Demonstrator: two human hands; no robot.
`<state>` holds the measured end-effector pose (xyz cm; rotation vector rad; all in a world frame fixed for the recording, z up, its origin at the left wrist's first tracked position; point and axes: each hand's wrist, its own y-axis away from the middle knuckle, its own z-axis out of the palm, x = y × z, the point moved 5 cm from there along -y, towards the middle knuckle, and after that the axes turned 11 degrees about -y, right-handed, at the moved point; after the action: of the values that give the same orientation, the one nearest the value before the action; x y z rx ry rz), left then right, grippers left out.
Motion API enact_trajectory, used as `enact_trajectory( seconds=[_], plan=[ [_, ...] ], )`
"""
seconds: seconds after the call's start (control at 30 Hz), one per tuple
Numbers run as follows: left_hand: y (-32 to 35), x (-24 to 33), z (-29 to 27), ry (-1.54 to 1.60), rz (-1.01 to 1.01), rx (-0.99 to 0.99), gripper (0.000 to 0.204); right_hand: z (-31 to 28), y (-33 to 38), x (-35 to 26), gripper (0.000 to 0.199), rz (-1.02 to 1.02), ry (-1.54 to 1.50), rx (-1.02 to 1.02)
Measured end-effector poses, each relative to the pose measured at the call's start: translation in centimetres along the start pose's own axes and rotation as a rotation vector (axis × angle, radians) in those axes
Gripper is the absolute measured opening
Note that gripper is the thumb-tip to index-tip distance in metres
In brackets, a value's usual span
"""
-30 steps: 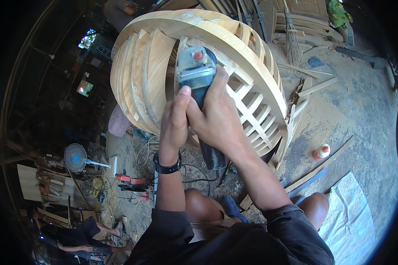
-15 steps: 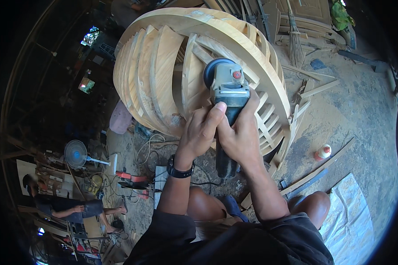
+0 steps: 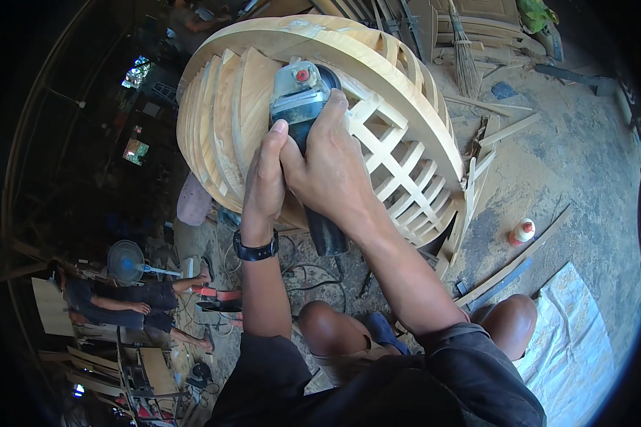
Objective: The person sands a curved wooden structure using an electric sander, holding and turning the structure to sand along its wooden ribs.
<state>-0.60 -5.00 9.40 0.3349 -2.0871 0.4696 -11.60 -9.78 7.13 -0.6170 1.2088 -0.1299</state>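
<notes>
Grinder clasped by right hand and left hand, axis toward twelve o'clock, head apparently touching wooden frame.

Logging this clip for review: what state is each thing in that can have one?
Angle grinder: gripped, head against the wood.
Round wooden lattice frame: standing on edge, unpainted.
Left hand: closed on the grinder body.
Right hand: closed on it too.
Glue bottle: upright, capped.
Standing fan: upright; spinning unclear.

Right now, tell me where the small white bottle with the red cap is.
In the head view, the bottle stands on the dusty floor at right, beside long wood strips, right of the round wooden frame.
</notes>
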Motion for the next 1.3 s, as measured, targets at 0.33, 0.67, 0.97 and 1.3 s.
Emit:
enact_trajectory(
  seconds=[0.33,0.67,0.97,1.3],
  plan=[
    [0.7,-0.5,1.7,-0.208,0.026,-0.091,0.055,-1.6,1.6,1.2,0.079,0.025,-0.021,0.080],
    [0.6,-0.6,0.8,0.090,-0.044,-0.087,0.045,-0.6,1.0,0.3,0.079,0.056,-0.076,0.076],
    [0.0,0.4,-0.1,-0.010,-0.045,-0.038,0.055,0.1,0.0,0.2,0.076,0.049,-0.079,0.040],
    [1.7,-1.0,3.1,-0.276,-0.010,-0.172,0.055,-3.1,3.8,2.7,0.083,0.071,-0.100,0.144]
  ],
)
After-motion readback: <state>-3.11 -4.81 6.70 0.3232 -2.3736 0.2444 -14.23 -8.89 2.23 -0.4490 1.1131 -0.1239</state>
